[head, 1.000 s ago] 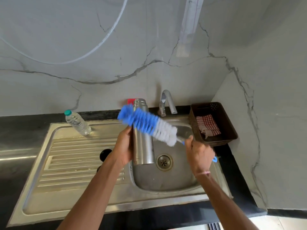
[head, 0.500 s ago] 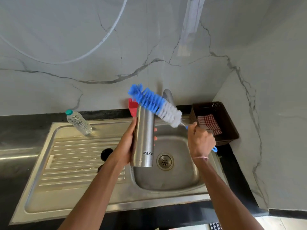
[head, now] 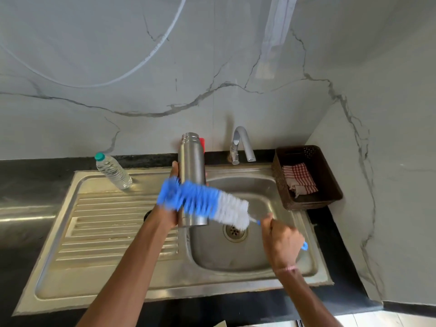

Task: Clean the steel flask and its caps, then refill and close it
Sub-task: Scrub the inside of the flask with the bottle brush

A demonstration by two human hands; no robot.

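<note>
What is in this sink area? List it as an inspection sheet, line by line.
Surface: steel sink in black counter.
Job's things: flask, uncapped, upright; brush, blurred, across its lower half.
Clutter: bottle on drainboard; basket with checked cloth; red thing behind flask.
Hands: left hand grips flask; right hand grips brush handle.
Cables: thin white line arcs across wall; cable or tube, cannot tell.
Surroundings: tap, marbled wall.

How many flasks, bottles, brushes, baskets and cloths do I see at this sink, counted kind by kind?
Flasks: 1, the tall cylindrical steel flask
Bottles: 1, the clear plastic water bottle with teal cap
Brushes: 1, the blue and white bristle bottle brush
Baskets: 1, the dark brown woven basket
Cloths: 1, the red and white checked cloth
Total: 5
</note>
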